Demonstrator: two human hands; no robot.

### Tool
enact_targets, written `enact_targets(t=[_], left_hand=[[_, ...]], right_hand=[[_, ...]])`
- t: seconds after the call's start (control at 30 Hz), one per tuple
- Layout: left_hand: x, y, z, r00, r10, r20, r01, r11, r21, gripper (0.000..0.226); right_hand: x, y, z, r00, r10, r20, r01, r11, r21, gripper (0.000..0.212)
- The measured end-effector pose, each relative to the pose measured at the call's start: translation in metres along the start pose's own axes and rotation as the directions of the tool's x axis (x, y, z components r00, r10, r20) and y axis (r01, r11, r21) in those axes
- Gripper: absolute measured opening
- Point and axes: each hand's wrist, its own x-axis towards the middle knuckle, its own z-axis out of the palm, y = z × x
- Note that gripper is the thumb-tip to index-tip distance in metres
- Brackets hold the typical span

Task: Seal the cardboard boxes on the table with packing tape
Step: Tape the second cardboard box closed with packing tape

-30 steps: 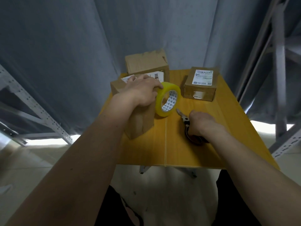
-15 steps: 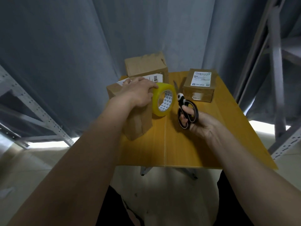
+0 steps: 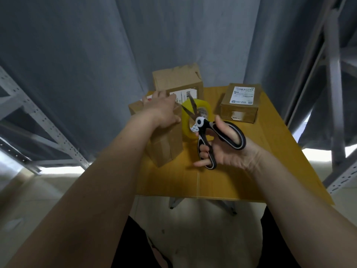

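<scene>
The left hand [image 3: 163, 111] is resting on top of the near box [image 3: 166, 144], fingers curled over its far edge, holding it. The tape roll [image 3: 186, 120] is standing on edge just right of that box, touching it. The right hand [image 3: 224, 149] is gripping the scissors [image 3: 204, 136] — fingers through the black handles, blades parted and pointing up across the roll. A taller box [image 3: 177, 80] is sitting just behind the near box; a labelled box [image 3: 240, 103] is lying well to the right of it — all on the yellow table [image 3: 241, 182].
</scene>
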Motion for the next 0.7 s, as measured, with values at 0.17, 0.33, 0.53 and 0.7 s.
enact_targets(t=[0.17,0.33,0.53,0.7], left_hand=[[-0.002,-0.004,-0.002,0.999,0.030,0.011,-0.029,0.997,-0.068,0.077],[-0.004,-0.005,-0.002,0.998,0.070,-0.005,-0.070,0.994,-0.089,0.080],[-0.004,-0.005,-0.002,0.997,0.082,0.003,-0.081,0.991,-0.110,0.081],[-0.004,-0.005,-0.001,0.997,0.082,-0.001,-0.082,0.991,-0.107,0.084]], right_hand=[[-0.016,-0.004,-0.013,0.998,0.054,0.044,-0.051,0.997,-0.059,0.079],[-0.015,-0.003,-0.011,0.993,0.101,0.054,-0.092,0.985,-0.148,0.076],[-0.019,-0.012,-0.014,0.995,0.094,0.037,-0.087,0.985,-0.151,0.076],[-0.008,-0.009,-0.013,0.995,0.099,-0.035,-0.103,0.979,-0.175,0.064]])
